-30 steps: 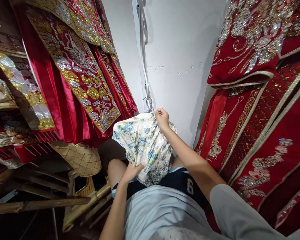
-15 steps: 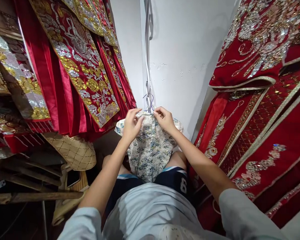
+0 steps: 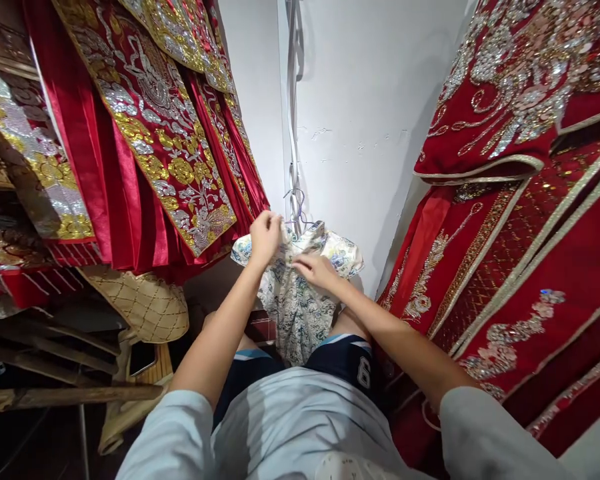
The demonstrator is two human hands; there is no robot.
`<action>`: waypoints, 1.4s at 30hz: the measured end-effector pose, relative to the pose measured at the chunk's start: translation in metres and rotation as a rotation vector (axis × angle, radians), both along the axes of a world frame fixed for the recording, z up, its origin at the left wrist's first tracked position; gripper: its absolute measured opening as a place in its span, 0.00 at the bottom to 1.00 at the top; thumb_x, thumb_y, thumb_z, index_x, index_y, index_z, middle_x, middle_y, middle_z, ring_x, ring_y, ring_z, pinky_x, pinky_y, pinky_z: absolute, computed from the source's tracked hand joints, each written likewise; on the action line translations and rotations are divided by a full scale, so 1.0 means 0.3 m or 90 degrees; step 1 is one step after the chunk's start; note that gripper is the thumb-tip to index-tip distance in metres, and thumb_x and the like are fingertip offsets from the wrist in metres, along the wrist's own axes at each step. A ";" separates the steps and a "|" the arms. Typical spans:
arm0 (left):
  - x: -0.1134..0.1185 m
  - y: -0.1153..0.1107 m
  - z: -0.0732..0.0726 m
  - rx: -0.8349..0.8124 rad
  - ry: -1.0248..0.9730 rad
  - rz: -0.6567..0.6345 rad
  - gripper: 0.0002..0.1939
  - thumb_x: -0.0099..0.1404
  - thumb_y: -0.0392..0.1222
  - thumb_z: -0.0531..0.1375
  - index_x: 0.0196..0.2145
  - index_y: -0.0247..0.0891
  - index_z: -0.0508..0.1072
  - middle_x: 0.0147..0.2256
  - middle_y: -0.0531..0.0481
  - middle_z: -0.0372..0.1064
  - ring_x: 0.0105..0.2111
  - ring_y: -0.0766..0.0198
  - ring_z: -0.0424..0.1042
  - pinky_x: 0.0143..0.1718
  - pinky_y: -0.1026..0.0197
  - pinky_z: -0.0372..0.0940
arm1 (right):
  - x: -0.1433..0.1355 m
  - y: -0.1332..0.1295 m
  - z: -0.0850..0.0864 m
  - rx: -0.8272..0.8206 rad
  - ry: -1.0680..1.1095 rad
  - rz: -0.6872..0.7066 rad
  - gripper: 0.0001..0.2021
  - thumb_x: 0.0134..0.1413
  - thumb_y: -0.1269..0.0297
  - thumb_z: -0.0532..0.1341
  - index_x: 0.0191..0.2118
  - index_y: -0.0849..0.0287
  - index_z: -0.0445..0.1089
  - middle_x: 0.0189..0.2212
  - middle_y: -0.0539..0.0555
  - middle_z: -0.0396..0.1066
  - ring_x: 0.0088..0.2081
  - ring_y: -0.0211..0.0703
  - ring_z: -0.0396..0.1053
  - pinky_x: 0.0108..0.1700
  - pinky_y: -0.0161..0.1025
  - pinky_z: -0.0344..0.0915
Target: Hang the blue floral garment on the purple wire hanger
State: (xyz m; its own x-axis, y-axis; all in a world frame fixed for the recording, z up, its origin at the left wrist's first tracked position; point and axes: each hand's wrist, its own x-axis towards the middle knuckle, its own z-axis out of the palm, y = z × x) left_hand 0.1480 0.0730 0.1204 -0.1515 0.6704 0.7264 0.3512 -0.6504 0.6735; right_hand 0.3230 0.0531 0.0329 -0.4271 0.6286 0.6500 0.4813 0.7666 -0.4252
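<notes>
A small cream garment with a blue floral pattern [image 3: 300, 313] hangs in front of my knees on a thin dark hanger [image 3: 298, 210]. At its collar, on the left, my left hand [image 3: 267, 237] is closed on the fabric. Just below the neckline my right hand [image 3: 316, 270] pinches the front of the garment near its middle. The cloth is gathered between both hands, and the fingers cover part of the collar. Both short sleeves spread out to the sides.
Red embroidered garments [image 3: 180, 167] hang at the left and more red beaded ones [image 3: 520, 220] at the right. A white wall [image 3: 360, 87] stands ahead. A bamboo chair [image 3: 70, 398] and a phone [image 3: 143, 358] are at the lower left.
My right hand has moved down and left from the collar onto the garment's front. My left hand has closed on the collar. The neckline now gapes and the fabric is bunched.
</notes>
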 end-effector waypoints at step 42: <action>0.159 -0.383 -0.287 -0.162 0.035 -0.375 0.12 0.67 0.49 0.59 0.32 0.38 0.77 0.36 0.45 0.72 0.40 0.57 0.69 0.46 0.56 0.63 | 0.037 -0.342 -0.114 -0.624 0.332 0.259 0.13 0.51 0.55 0.65 0.41 0.55 0.70 0.34 0.51 0.73 0.38 0.44 0.70 0.42 0.40 0.67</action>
State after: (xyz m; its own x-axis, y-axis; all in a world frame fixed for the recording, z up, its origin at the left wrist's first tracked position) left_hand 0.1959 -0.0419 0.0343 0.3272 0.7823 0.5301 0.0227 -0.5673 0.8232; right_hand 0.3341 -0.0494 -0.0011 -0.5369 0.8349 0.1208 -0.1295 0.0599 -0.9898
